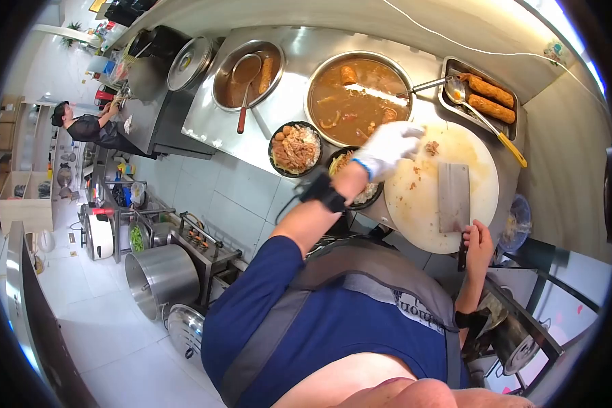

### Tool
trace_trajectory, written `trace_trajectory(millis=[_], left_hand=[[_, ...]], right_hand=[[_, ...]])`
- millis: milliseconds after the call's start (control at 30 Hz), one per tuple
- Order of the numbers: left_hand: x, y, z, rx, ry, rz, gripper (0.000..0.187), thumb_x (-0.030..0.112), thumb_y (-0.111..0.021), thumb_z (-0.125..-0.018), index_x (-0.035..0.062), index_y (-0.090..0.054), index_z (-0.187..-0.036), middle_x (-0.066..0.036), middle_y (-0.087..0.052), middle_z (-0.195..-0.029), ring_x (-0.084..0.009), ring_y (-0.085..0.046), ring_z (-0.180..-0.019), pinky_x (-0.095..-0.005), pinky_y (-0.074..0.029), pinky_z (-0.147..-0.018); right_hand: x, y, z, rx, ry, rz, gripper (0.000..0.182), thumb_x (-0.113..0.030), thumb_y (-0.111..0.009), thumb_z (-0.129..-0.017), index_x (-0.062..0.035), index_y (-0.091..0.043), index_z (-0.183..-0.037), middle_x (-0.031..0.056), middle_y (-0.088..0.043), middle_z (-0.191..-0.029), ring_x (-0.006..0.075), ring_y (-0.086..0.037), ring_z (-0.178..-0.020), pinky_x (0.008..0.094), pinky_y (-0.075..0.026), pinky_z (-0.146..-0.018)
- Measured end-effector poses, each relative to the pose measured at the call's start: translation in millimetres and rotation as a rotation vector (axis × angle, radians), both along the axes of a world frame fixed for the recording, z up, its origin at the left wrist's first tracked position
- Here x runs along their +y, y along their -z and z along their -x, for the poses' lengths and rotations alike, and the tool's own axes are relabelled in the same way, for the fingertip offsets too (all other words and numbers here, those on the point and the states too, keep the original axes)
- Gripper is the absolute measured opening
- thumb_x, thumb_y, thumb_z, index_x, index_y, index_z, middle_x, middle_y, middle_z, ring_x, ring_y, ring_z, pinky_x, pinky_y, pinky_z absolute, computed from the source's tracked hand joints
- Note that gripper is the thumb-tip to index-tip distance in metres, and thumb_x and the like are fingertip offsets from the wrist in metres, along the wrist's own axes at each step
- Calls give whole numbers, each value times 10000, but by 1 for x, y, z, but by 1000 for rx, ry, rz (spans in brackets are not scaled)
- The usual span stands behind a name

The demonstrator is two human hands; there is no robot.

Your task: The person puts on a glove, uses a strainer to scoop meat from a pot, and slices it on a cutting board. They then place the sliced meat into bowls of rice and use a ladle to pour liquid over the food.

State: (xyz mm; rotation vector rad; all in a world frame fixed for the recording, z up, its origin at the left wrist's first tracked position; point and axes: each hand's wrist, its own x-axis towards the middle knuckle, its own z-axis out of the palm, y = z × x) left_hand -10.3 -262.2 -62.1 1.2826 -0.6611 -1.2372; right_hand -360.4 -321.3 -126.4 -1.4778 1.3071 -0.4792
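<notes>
My left hand (393, 147), in a white glove, is over the near-left edge of the round cutting board (481, 197), its fingers stretched out and nothing visible in them. Partly under that forearm is a black bowl of rice and food (366, 196). My right hand (478, 246) grips the dark handle of a cleaver (453, 194), whose broad blade lies flat on the board. Small chopped brown bits (431, 147) are scattered across the board. Left of the gloved hand stands another black bowl (295, 149), filled with rice, shredded meat and small round pieces.
Behind the bowls are a large pot of brown stew (333, 112) and a smaller pot (230, 95) with a red-handled ladle (243, 119). A metal tray (449, 102) holds browned rolls and a yellow-handled spoon (510, 148). Another person (92, 129) works far left.
</notes>
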Motion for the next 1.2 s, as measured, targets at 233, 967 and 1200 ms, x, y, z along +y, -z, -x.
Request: trace_trajectory(millis=[233,967,1200], left_hand=[[111,-19,-99,198,-410,52,392,114,-572,-965,-56,-497,-1310,-165,-641,-1190,-204,-649,-1011,-283,-547,-859],[155,-47,-151,539,-470,-51,381,196,-386,-1039,-42,-447,-1331,-212,-577,-1278,-287,-625,-1060,-364,-567,-871],[179,-27,-178,612,-543,1,341,219,-467,-1035,-40,-500,-1254,-208,-625,-1181,-288,-649,-990,-354,-586,-804]], right_hand=[[-14,-37,-80,-83,-143,52,285,-124,-535,-990,31,-585,-1223,107,-697,-1022,147,-651,-896,277,-516,-793],[-213,39,-387,1189,-634,1081,266,-202,-505,-925,-112,-696,-1085,75,-678,-1081,258,-543,-1175,551,-404,-953],[-180,-2,-375,1200,-1065,970,421,-501,-669,-827,-91,-745,-886,108,-716,-871,294,-662,-918,429,-509,-776]])
